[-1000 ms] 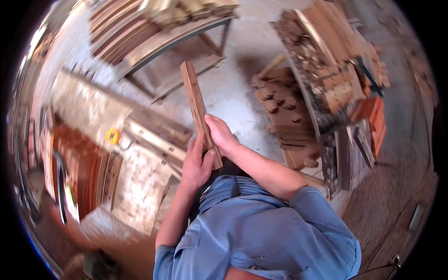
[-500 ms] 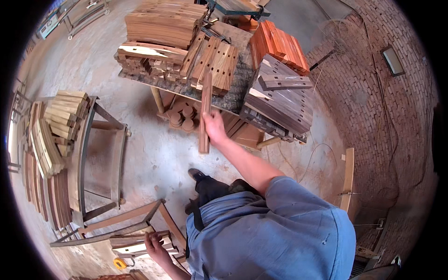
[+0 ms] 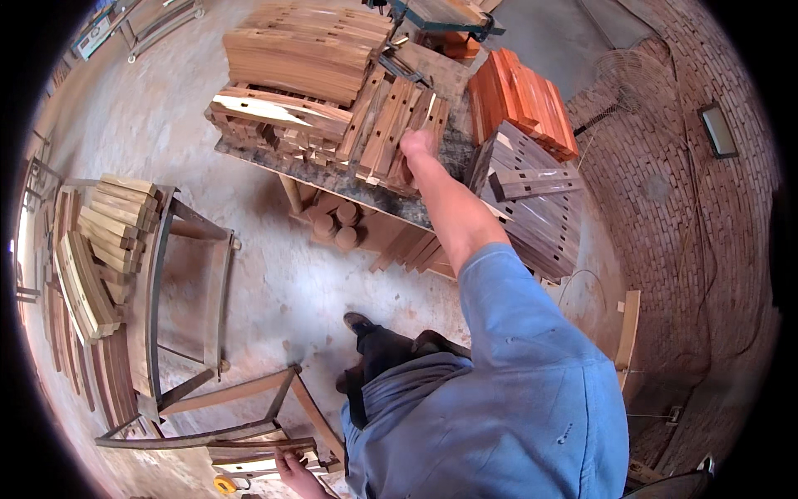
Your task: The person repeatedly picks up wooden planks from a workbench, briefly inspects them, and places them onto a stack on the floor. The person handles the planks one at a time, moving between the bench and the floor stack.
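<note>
My right hand [image 3: 418, 143], its arm stretched far forward, is closed round a brown wooden bar [image 3: 431, 116] at the right side of a stack of slotted wooden bars [image 3: 386, 137]. The hand hides part of that bar. The stack lies on a dark-topped table [image 3: 382, 198]. Low at the front, my left hand [image 3: 293, 466] rests its fingers, slightly spread, at the edge of a few slotted wooden pieces [image 3: 249, 453], and appears to grip nothing. A yellow tape measure [image 3: 224, 485] lies beside these pieces.
Taller piles of wooden bars [image 3: 303, 54], orange-red bars [image 3: 519, 100] and dark slotted bars [image 3: 532, 212] share the table. Round wooden blocks [image 3: 345, 237] sit underneath. More bars [image 3: 91, 283] load a stand [image 3: 158, 283] at left. A fan [image 3: 619, 83] stands by the brick wall [image 3: 665, 249].
My right hand has moved forward with the wooden bar, from the table's near edge onto the slotted stack. My left hand has lowered onto the wooden pieces. The view has shifted slightly.
</note>
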